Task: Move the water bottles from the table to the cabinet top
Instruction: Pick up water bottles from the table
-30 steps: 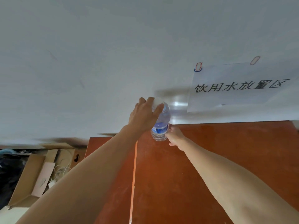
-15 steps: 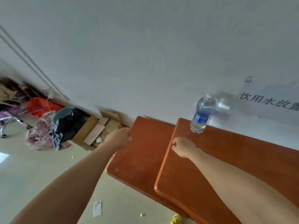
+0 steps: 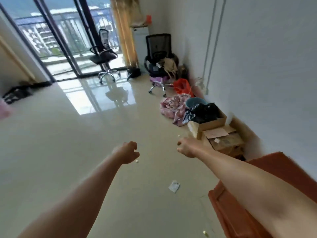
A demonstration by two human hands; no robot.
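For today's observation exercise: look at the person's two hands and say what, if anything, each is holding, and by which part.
Nothing is held. The left hand and the right hand are both loosely curled in the air above the floor, with no bottle in view.

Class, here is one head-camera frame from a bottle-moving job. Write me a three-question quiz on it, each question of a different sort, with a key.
1. True or false: the left hand holds a water bottle.
2. Multiple choice: what lies on the floor between the two forearms? A) a small scrap of paper B) a cup C) a shoe
3. Fill in: the reddish-brown cabinet is at the frame's lower ____ corner, under the right forearm.

Key
1. False; both it and the right hand are loosely curled and empty.
2. A
3. right
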